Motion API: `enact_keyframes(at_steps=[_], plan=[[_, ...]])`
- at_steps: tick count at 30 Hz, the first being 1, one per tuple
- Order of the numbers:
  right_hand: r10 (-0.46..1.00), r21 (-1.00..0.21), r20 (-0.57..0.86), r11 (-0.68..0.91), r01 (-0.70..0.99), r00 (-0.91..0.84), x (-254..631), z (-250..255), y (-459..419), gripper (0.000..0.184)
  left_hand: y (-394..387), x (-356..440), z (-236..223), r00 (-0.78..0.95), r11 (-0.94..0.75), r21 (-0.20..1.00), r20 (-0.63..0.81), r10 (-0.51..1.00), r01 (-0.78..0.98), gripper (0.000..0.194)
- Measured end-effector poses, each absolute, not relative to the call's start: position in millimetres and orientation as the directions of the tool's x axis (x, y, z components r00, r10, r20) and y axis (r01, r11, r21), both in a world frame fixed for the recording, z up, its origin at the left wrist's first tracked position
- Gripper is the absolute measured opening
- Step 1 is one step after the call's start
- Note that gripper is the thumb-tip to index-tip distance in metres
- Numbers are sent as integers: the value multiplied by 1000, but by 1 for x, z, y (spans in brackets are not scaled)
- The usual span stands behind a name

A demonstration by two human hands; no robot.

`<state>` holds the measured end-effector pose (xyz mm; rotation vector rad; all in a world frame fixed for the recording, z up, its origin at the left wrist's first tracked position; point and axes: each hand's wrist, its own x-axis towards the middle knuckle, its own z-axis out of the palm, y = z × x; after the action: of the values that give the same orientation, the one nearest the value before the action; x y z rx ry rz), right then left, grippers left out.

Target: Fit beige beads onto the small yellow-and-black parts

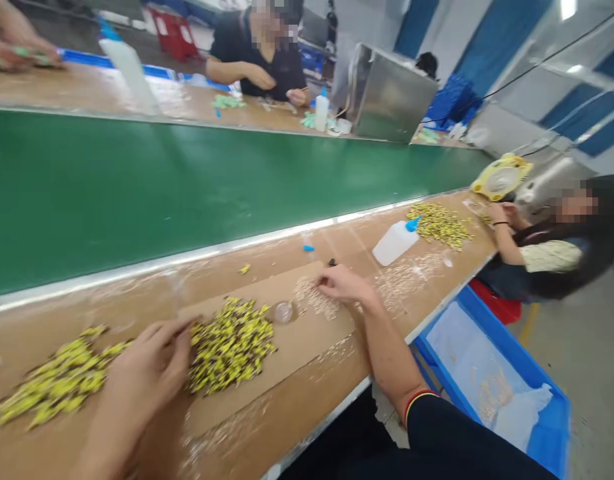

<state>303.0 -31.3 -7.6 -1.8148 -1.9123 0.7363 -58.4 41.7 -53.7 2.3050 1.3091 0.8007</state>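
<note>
My left hand (pixel 149 363) is at the left edge of a heap of small yellow and dark pieces (pixel 231 343), its fingers bent together; what is between them is hidden. Left of it spreads a second group of yellow and dark pieces (pixel 61 380), blurred. My right hand (pixel 344 283) has its fingertips pinched over a scatter of tiny pale pieces (pixel 317 300); anything held there is too small to make out. Between the heap and the pale pieces sits a small clear round dish (pixel 283 312). A cardboard sheet (pixel 267 380) lies beneath these things.
A green conveyor belt (pixel 211 180) runs beyond the bench. A white bottle with blue tip (pixel 394 243) lies tilted right of my hand, near another yellow heap (pixel 441 225). Below the bench edge is a blue crate (pixel 551 427). People sit across and at right.
</note>
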Motion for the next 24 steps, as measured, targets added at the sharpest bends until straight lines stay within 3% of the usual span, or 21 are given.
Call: enact_keyframes(at_steps=[3, 8, 12, 15, 17, 19, 21, 24], plan=[[994, -682, -57, 28, 731, -91, 309, -11, -34, 12, 26, -40, -22, 387, -456, 633, 255, 886, 626, 28], [992, -756, -39, 50, 653, -121, 320, -19, -34, 3, 16, -31, -19, 386, -447, 711, 262, 885, 543, 35], [995, -779, -11, 52, 625, -96, 324, -16, -37, 16, 10, -29, -21, 347, -370, 823, 227, 910, 431, 30], [994, -797, 59, 105, 595, -96, 323, -9, -39, 17, 5, -21, -21, 300, -207, 945, 127, 946, 253, 21], [988, -828, 130, 157, 539, -87, 318, -6, -40, 15, 1, -12, -19, 266, -35, 999, 25, 964, 32, 14], [978, -869, 196, 206, 450, -69, 310, -4, -41, 12, -4, -1, -16, 260, 164, 955, -97, 961, -249, 10], [972, -914, 230, 229, 335, -37, 299, -3, -43, 11, -9, 11, -12, 300, 335, 818, -209, 931, -468, 12], [975, -963, 219, 212, 168, 24, 282, -4, -45, 27, -17, 25, -8, 388, 498, 643, -318, 865, -582, 30]])
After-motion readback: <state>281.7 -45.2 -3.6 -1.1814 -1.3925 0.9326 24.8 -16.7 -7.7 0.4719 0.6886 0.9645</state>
